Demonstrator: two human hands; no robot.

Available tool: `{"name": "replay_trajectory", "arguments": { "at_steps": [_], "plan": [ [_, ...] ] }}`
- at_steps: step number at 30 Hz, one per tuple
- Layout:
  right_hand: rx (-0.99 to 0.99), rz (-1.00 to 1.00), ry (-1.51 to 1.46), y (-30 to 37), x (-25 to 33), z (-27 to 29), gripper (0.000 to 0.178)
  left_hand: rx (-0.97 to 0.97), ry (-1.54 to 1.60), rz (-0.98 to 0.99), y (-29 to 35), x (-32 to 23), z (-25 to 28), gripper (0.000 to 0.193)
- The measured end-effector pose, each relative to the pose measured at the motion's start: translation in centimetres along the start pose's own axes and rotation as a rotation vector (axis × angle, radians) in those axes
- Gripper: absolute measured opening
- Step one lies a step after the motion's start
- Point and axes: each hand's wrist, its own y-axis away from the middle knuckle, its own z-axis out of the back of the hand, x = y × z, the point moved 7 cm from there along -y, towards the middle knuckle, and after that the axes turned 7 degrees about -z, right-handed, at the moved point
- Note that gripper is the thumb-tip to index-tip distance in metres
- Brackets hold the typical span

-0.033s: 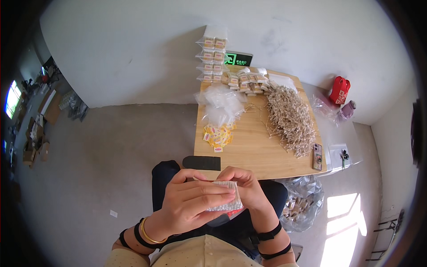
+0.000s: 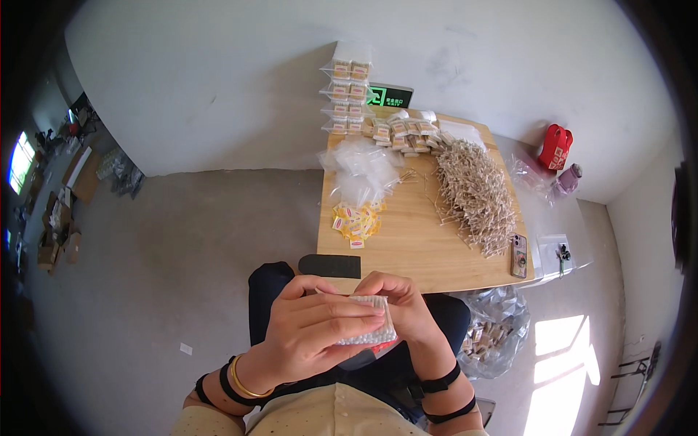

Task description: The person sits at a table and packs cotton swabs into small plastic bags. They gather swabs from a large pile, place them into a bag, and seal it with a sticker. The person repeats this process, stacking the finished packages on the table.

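Observation:
Over my lap, in front of the table's near edge, I hold a pack of cotton swabs (image 2: pixel 372 337) with the white tips facing up. My left hand (image 2: pixel 313 323) is wrapped round it, its fingers lying across the top. At the pack's far right side, my right hand (image 2: pixel 401 301) grips with bent fingers; its fingertips are partly hidden. A heap of loose cotton swabs (image 2: pixel 476 192) lies on the right of the table. On the left are yellow-and-white paper labels (image 2: pixel 356 224) and a pile of clear plastic bags (image 2: pixel 360 174).
The wooden table (image 2: pixel 407 247) carries packed swabs (image 2: pixel 403 134) at the back, a stack of bagged packs (image 2: pixel 347 91) and a phone (image 2: pixel 518 256). A dark board (image 2: pixel 329 266) juts past its left edge. A plastic sack of packs (image 2: pixel 494 334) stands below right.

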Motion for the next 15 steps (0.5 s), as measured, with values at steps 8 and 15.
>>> {"name": "replay_trajectory", "arguments": {
  "at_steps": [8, 15],
  "plan": [
    [0.023, 0.026, 0.015, 0.12, 0.02, -0.11, 0.009, -0.049, 0.075, 0.06, -0.18, 0.34, -0.35, 0.033],
    [0.036, -0.008, -0.001, 0.13, -0.36, -0.22, 0.01, -0.046, -0.054, -0.015, -0.43, -0.07, -0.18, 0.035]
  ]
}}
